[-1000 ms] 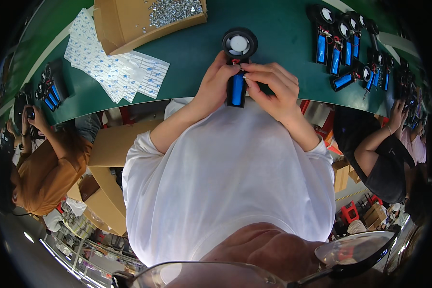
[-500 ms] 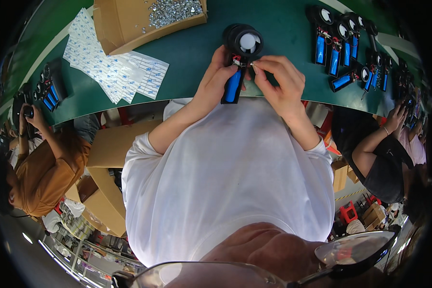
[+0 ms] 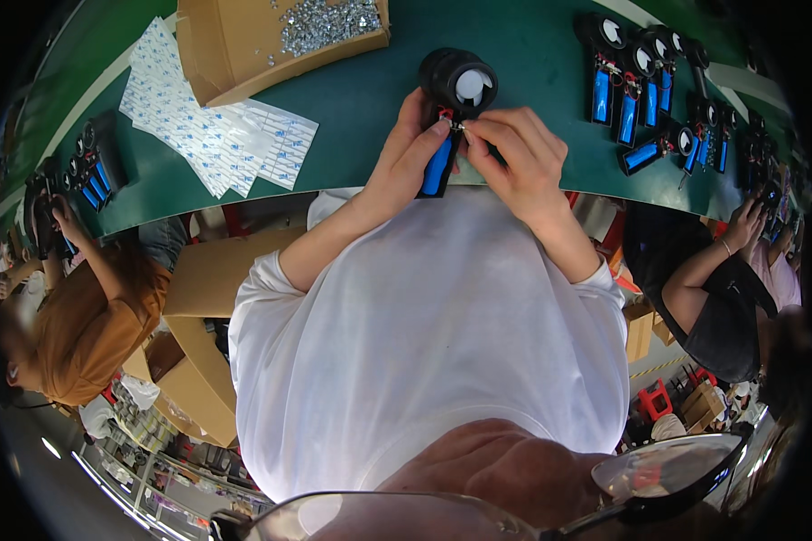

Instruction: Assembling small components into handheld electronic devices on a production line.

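Co-workers [image 3: 104, 329] are lining a green bench [image 3: 523, 54] on both sides of the fingers [image 3: 505, 131], and matching blue-and-black units [image 3: 627, 115] are lying to the fingers' right, showing an assembly workshop.

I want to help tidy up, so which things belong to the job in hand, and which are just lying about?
In the job:
- black device with a blue insert, in the left hand; right hand near its middle
- probably the similar devices at right

Lying about, seemingly:
- white printed sheets
- shiny bits in a cardboard tray, untouched
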A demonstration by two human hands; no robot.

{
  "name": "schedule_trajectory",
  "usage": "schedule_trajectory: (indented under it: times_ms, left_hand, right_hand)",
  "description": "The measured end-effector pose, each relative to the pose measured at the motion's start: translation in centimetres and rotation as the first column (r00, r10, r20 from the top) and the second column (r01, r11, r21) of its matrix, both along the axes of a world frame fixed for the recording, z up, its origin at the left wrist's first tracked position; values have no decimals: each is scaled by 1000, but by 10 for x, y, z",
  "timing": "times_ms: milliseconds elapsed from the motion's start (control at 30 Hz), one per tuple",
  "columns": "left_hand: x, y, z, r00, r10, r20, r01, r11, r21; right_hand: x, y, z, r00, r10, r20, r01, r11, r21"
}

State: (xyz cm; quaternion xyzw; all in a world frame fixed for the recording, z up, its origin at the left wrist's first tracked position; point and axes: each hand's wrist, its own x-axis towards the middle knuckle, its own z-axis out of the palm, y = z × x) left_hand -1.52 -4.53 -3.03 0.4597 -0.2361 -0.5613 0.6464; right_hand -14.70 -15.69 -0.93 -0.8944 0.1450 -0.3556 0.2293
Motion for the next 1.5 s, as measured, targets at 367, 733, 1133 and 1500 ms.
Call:
schedule_trajectory:
  times_ms: [367,733,1133,1500]
  left_hand:
    - [8,2,-1,962,-136,235,145,989,-19]
    - [3,3,1,854,-74,515,77,997,16]
    - [-1,3,-10,753,22,658,27,998,-65]
    - [3,6,-5,903,-31,429,61,997,-57]
  right_hand:
    - [-9,-11,-7,990,139,-9,-139,981,-136]
    - [-9,-8,-8,991,134,-31,-137,980,-144]
    - [-7,-4,-11,991,118,-71,-125,986,-106]
    - [-4,5,-12,994,81,68,-95,967,235]
